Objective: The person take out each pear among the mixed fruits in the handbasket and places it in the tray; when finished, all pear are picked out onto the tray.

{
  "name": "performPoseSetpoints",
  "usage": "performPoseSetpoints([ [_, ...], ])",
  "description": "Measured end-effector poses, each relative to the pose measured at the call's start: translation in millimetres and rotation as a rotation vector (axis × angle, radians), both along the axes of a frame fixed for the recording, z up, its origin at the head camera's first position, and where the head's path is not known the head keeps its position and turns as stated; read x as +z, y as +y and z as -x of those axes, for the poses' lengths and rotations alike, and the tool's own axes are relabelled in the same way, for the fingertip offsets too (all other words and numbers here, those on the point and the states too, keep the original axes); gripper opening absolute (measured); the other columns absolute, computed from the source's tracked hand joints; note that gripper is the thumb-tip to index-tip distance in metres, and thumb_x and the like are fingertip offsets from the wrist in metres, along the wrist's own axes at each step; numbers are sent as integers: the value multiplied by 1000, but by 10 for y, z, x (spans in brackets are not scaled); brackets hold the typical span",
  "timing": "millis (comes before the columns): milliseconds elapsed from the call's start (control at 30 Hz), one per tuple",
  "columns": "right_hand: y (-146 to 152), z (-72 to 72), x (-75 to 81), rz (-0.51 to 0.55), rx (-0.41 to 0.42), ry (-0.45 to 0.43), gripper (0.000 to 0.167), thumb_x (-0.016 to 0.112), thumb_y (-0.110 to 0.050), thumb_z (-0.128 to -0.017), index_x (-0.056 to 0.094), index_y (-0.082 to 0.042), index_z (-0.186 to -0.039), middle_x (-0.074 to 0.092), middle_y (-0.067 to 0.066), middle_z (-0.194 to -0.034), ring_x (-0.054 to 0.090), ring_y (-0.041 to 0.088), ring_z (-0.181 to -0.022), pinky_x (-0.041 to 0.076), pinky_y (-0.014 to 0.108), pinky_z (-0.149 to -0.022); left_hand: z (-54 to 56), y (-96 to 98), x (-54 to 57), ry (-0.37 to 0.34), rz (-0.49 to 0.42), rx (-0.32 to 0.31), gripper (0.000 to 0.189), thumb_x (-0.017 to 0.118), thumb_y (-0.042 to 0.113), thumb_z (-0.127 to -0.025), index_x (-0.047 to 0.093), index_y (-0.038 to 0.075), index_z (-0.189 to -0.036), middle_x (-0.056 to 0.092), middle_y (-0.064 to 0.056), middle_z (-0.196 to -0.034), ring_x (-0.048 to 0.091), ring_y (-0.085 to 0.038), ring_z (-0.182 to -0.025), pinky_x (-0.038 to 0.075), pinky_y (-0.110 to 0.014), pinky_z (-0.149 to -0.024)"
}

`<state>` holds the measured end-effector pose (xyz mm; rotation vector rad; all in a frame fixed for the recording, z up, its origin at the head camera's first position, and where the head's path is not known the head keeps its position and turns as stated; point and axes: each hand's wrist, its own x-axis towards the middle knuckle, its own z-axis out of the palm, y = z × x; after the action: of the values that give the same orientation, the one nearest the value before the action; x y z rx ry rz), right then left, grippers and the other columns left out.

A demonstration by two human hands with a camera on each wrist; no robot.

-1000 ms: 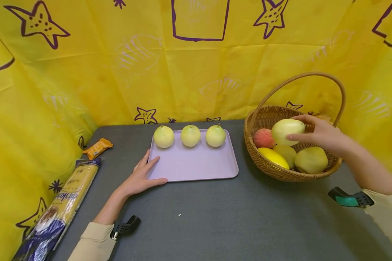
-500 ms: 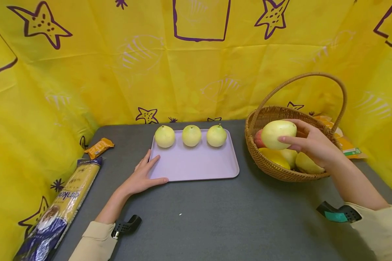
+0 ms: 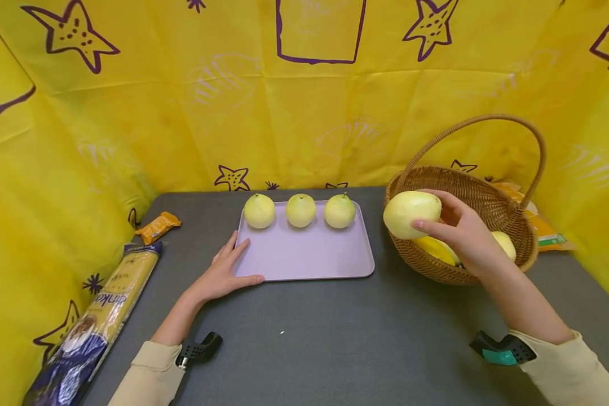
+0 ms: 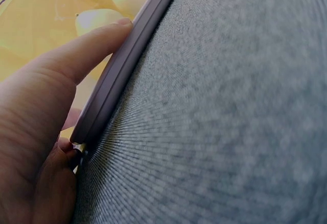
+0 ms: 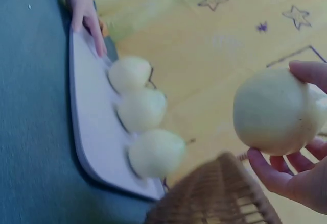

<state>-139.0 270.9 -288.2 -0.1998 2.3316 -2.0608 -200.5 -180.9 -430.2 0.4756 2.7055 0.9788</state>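
Note:
My right hand holds a pale yellow-green pear between thumb and fingers, raised over the left side of the wicker basket. In the right wrist view the thumb and fingertips press on opposite sides of this pear. Three similar pears, left, middle and right, stand in a row along the back of the lilac tray. With fingers spread, my left hand rests at the tray's left end; its thumb lies on the rim in the left wrist view.
Inside the basket are a bright yellow fruit and a paler fruit; its tall handle arches above. Behind it lies an orange packet. An orange wrapper and a long yellow-blue package lie at left.
My right hand has carried the pear left, from above the basket's middle to its left rim. My left hand stays at the tray.

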Motion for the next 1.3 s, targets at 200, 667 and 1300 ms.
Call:
performPoseSetpoints([
  [200,-258,-34,-11,-122,23,45,51,68,-9,-92,50,-18,-138,42,4,-133,53,19,-106,48,22,-80,1,3,4,-1,-5,5,106,73,58,-78,20,11,-157,-7,-15,-162,1,-48,-144,9,-71,-106],
  [667,-705,125,-407,-249,96,24,63,78,-22,-85,49,-13,-141,54,6,-131,49,25,-116,39,41,-94,-4,8,0,24,-25,8,111,75,56,-78,13,7,-157,-5,-16,-162,1,-47,-144,7,-68,-108],
  [1300,-1177,337,-884,-245,88,-38,65,84,-26,-78,55,-14,-135,57,4,-133,48,28,-124,37,49,-101,5,12,-3,29,-19,6,114,75,56,-79,9,4,-156,-5,-18,-162,0,-45,-145,3,-65,-110],
])
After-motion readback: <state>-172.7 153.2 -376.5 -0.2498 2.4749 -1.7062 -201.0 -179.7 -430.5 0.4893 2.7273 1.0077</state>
